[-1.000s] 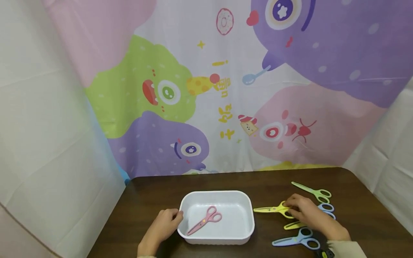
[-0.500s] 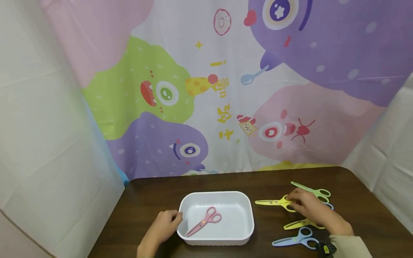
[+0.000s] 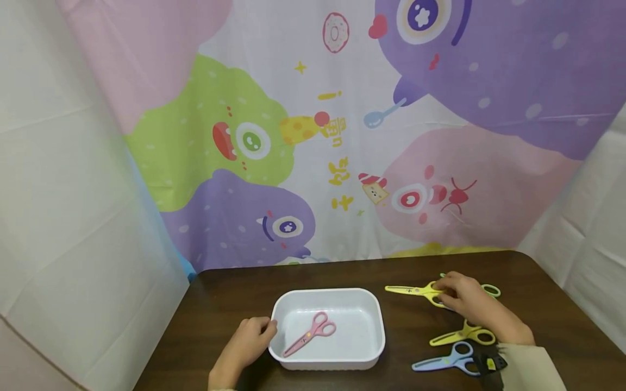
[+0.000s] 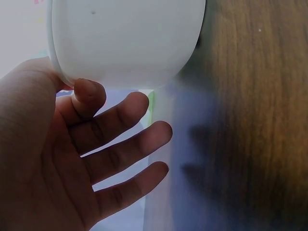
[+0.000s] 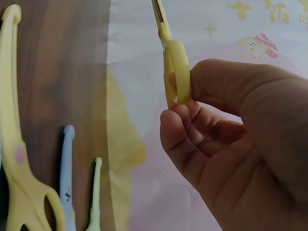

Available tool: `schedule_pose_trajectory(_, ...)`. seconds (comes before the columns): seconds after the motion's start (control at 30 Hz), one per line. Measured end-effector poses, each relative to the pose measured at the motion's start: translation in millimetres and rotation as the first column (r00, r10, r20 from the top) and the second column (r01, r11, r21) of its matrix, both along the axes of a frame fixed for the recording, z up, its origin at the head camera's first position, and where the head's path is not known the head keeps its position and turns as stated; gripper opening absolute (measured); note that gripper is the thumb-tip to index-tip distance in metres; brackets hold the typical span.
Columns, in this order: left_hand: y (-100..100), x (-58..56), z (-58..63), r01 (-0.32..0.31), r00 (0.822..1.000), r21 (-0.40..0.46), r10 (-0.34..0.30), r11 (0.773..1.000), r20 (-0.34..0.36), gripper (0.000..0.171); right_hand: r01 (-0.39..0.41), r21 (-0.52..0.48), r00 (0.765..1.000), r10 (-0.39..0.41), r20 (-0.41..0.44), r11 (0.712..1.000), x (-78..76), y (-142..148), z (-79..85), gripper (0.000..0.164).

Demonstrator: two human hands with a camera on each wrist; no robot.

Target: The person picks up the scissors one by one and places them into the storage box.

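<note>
My left hand [image 3: 249, 342] pinches the left rim of a white plastic tray [image 3: 326, 366] between thumb and index finger; the other fingers spread loosely beside it in the left wrist view. A pair of pink scissors [image 3: 304, 340] lies in the tray. To the right, my right hand [image 3: 471, 307] pinches yellow scissors [image 3: 407, 291] by a finger loop [image 5: 182, 72]. They hang above the table, blades toward the left in the head view. Green scissors [image 3: 492, 291] lie behind that hand, mostly covered by it.
Second yellow scissors [image 3: 447, 339] and blue scissors [image 3: 440, 364] lie on the dark wooden table [image 3: 220, 293] at front right. Another blue pair [image 5: 67, 183] shows in the right wrist view. A cartoon-printed curtain [image 3: 342, 233] hangs along the table's back edge.
My right hand has lifted the yellow scissors and carried them upward and toward the back, uncovering the second yellow pair. The left hand and tray have stayed in place.
</note>
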State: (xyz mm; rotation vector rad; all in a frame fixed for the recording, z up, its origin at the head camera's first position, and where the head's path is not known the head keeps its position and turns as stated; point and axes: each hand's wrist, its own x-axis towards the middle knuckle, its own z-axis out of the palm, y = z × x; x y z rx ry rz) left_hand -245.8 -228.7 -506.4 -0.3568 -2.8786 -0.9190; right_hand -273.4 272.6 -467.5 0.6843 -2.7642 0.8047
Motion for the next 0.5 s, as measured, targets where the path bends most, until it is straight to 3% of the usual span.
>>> schedule_pose_trajectory(0.37,1,0.4,1.5,-0.003,1.0,-0.011,0.003,1.0,0.0,0.035,0.005,-0.008,1.0,-0.005,-0.009,1.0,-1.7,-14,10.7,0.013)
schedule_pose_trajectory(0.5,1,0.7,1.0,-0.001,1.0,-0.019,0.001,1.0,-0.001,0.036,-0.008,-0.014,1.0,0.009,0.023,1.0,-3.7,-20,11.6,0.015)
